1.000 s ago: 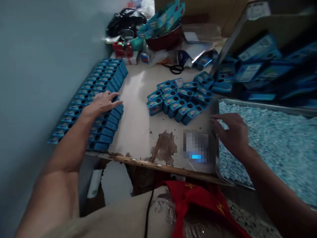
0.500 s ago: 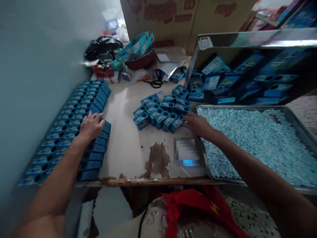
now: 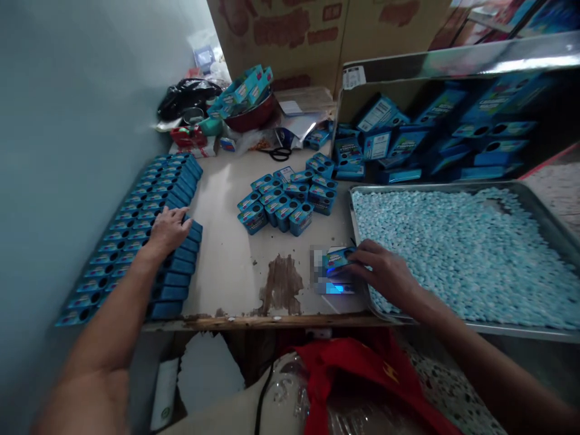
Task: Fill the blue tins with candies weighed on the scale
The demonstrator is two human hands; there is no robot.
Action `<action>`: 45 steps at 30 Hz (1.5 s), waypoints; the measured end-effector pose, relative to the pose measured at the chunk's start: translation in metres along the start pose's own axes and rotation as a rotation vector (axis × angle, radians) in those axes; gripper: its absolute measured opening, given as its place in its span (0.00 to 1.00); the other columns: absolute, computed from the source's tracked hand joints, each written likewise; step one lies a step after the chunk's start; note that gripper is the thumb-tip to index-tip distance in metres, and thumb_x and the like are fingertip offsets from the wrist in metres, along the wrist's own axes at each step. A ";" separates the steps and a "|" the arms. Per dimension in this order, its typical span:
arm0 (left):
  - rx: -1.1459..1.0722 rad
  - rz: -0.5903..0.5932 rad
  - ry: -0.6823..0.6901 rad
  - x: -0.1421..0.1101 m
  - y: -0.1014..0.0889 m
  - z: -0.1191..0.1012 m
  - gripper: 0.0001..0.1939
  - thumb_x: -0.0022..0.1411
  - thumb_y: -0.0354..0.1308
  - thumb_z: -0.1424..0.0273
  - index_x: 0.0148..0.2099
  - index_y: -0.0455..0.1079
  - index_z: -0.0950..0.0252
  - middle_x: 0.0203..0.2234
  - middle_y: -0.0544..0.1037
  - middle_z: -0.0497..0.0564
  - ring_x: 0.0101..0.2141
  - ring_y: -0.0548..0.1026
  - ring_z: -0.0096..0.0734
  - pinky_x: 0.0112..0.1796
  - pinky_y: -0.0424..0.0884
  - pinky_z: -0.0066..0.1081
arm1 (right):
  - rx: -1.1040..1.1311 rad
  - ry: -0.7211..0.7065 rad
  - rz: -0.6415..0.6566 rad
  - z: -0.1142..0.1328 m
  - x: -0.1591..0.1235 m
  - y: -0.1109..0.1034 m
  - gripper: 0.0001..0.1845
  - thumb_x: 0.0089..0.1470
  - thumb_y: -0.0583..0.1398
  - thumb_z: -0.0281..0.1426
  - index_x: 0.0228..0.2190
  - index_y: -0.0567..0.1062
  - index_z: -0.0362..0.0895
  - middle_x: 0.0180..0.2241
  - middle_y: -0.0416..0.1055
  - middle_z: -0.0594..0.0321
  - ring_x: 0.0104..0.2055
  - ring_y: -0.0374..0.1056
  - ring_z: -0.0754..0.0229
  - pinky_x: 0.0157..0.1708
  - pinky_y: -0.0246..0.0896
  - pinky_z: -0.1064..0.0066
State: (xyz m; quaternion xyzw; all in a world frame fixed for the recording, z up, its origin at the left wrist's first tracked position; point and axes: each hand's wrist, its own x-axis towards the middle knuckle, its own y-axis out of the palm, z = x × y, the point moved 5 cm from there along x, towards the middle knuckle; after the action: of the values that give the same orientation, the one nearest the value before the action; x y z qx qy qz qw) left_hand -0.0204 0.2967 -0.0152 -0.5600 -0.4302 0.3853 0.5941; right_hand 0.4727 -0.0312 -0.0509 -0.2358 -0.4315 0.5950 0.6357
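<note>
In my right hand (image 3: 385, 272) is a small blue printed carton (image 3: 336, 258), pinched by its right end. It is at a small flat digital scale (image 3: 334, 290) with a lit blue display, partly pixelated; whether the carton rests on it I cannot tell. My left hand (image 3: 168, 232) lies with fingers stretched out on the tight rows of blue cartons (image 3: 131, 219) along the left wall. Between my hands, farther back, stands a loose cluster of similar cartons (image 3: 275, 206), several with a dark round hole on top. Right of the scale, pale blue pellets (image 3: 453, 254) cover a metal tray (image 3: 421, 186).
A big open box (image 3: 353, 78) of more blue cartons stands behind the tray. Toward the back lie black scissors (image 3: 280, 154), a dark red bowl (image 3: 254, 116) with carton sleeves and a black plastic bag (image 3: 183, 96). The table's worn wooden edge (image 3: 254, 322) runs near my body.
My right hand has taken a carton from the front right of the cluster and brought it down to the scale. My left hand stays on the rows. The view has shifted slightly.
</note>
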 end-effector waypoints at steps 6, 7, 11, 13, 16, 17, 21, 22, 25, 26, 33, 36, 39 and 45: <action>-0.032 -0.183 0.057 -0.017 -0.022 -0.025 0.25 0.91 0.54 0.48 0.63 0.80 0.62 0.74 0.79 0.62 0.80 0.62 0.72 0.79 0.43 0.83 | 0.069 0.039 -0.044 -0.012 -0.018 -0.012 0.14 0.79 0.67 0.42 0.57 0.88 0.51 0.47 0.86 0.55 0.37 0.84 0.51 0.39 0.81 0.60; -0.064 -0.258 0.107 -0.022 -0.027 -0.031 0.27 0.90 0.55 0.44 0.62 0.81 0.61 0.74 0.78 0.61 0.80 0.63 0.73 0.79 0.40 0.86 | 0.068 0.061 -0.061 -0.024 -0.025 -0.020 0.16 0.80 0.66 0.44 0.58 0.87 0.51 0.46 0.86 0.54 0.36 0.83 0.50 0.38 0.81 0.59; -0.121 -0.492 0.304 -0.054 -0.032 -0.073 0.28 0.91 0.54 0.41 0.64 0.82 0.58 0.75 0.78 0.61 0.81 0.64 0.74 0.80 0.42 0.86 | -0.143 0.139 0.007 -0.089 -0.056 -0.037 0.22 0.76 0.67 0.47 0.62 0.85 0.50 0.57 0.87 0.45 0.55 0.87 0.35 0.50 0.85 0.49; -0.139 -0.523 0.356 -0.074 -0.019 -0.106 0.22 0.91 0.58 0.47 0.66 0.82 0.57 0.74 0.79 0.61 0.80 0.68 0.70 0.82 0.47 0.81 | -0.236 0.131 0.172 -0.113 -0.065 -0.030 0.33 0.69 0.71 0.44 0.70 0.82 0.49 0.68 0.82 0.40 0.68 0.81 0.27 0.61 0.83 0.40; -0.184 -0.488 0.424 -0.102 0.016 -0.164 0.15 0.89 0.63 0.55 0.62 0.85 0.56 0.69 0.83 0.61 0.74 0.76 0.66 0.81 0.56 0.76 | -0.307 0.147 0.370 -0.123 -0.062 -0.016 0.43 0.64 0.73 0.40 0.76 0.76 0.47 0.79 0.70 0.35 0.78 0.70 0.22 0.71 0.73 0.33; -0.197 -0.471 0.444 -0.110 0.029 -0.182 0.12 0.88 0.63 0.58 0.60 0.85 0.57 0.67 0.85 0.61 0.73 0.79 0.65 0.81 0.58 0.75 | -0.327 0.170 0.399 -0.120 -0.055 -0.013 0.42 0.65 0.73 0.39 0.76 0.76 0.45 0.79 0.69 0.33 0.79 0.69 0.20 0.72 0.71 0.31; -0.284 -0.425 0.523 -0.128 0.072 -0.238 0.10 0.87 0.63 0.67 0.55 0.87 0.57 0.60 0.88 0.60 0.68 0.83 0.60 0.78 0.68 0.69 | -0.271 0.239 0.458 -0.103 -0.024 -0.011 0.21 0.71 0.66 0.31 0.61 0.82 0.41 0.67 0.78 0.32 0.68 0.76 0.26 0.64 0.73 0.44; -0.311 -0.403 0.540 -0.129 0.080 -0.247 0.11 0.87 0.63 0.68 0.55 0.88 0.57 0.59 0.89 0.60 0.67 0.84 0.59 0.77 0.71 0.67 | -0.234 0.249 0.471 -0.101 -0.018 -0.013 0.16 0.71 0.65 0.30 0.57 0.82 0.42 0.63 0.80 0.35 0.64 0.78 0.30 0.61 0.73 0.49; -0.393 -0.279 0.534 -0.119 0.099 -0.262 0.11 0.86 0.62 0.68 0.54 0.88 0.59 0.56 0.89 0.61 0.61 0.87 0.56 0.69 0.81 0.57 | -0.102 0.328 0.478 -0.109 -0.009 -0.026 0.05 0.68 0.67 0.28 0.46 0.80 0.46 0.52 0.84 0.44 0.52 0.80 0.41 0.50 0.69 0.58; -0.425 -0.234 0.518 -0.114 0.105 -0.264 0.11 0.85 0.63 0.69 0.54 0.88 0.60 0.55 0.89 0.62 0.59 0.87 0.55 0.66 0.83 0.54 | -0.047 0.373 0.469 -0.114 -0.009 -0.032 0.04 0.67 0.68 0.28 0.44 0.79 0.46 0.47 0.84 0.48 0.49 0.79 0.44 0.48 0.68 0.59; -0.571 -0.152 0.431 -0.092 0.125 -0.270 0.08 0.83 0.66 0.68 0.55 0.88 0.62 0.53 0.88 0.62 0.57 0.85 0.55 0.64 0.81 0.52 | 0.438 0.749 0.403 -0.151 -0.030 -0.054 0.08 0.65 0.68 0.37 0.39 0.76 0.48 0.24 0.68 0.67 0.27 0.62 0.60 0.31 0.59 0.66; -0.609 -0.130 0.428 -0.093 0.129 -0.270 0.08 0.83 0.67 0.68 0.56 0.88 0.61 0.55 0.88 0.61 0.58 0.84 0.55 0.65 0.80 0.52 | 0.549 0.850 0.389 -0.156 -0.041 -0.056 0.12 0.57 0.74 0.37 0.35 0.77 0.47 0.25 0.72 0.63 0.27 0.61 0.62 0.30 0.59 0.67; -0.625 -0.106 0.432 -0.095 0.132 -0.271 0.09 0.84 0.66 0.67 0.57 0.88 0.60 0.57 0.87 0.61 0.59 0.83 0.55 0.67 0.79 0.52 | 0.614 0.910 0.359 -0.152 -0.048 -0.064 0.12 0.55 0.75 0.34 0.35 0.79 0.47 0.31 0.79 0.57 0.31 0.66 0.60 0.33 0.64 0.66; -0.648 -0.157 0.485 -0.099 0.131 -0.274 0.12 0.88 0.62 0.65 0.60 0.88 0.59 0.57 0.86 0.61 0.60 0.82 0.55 0.67 0.80 0.53 | 0.901 0.951 0.079 -0.128 -0.051 -0.076 0.04 0.63 0.69 0.28 0.37 0.80 0.49 0.41 0.83 0.57 0.41 0.74 0.59 0.44 0.70 0.61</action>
State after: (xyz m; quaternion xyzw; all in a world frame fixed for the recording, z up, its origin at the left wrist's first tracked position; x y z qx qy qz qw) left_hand 0.2085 0.1221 -0.1548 -0.7581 -0.4182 0.0401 0.4988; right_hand 0.6254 -0.0669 -0.0690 -0.1995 0.1972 0.5711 0.7714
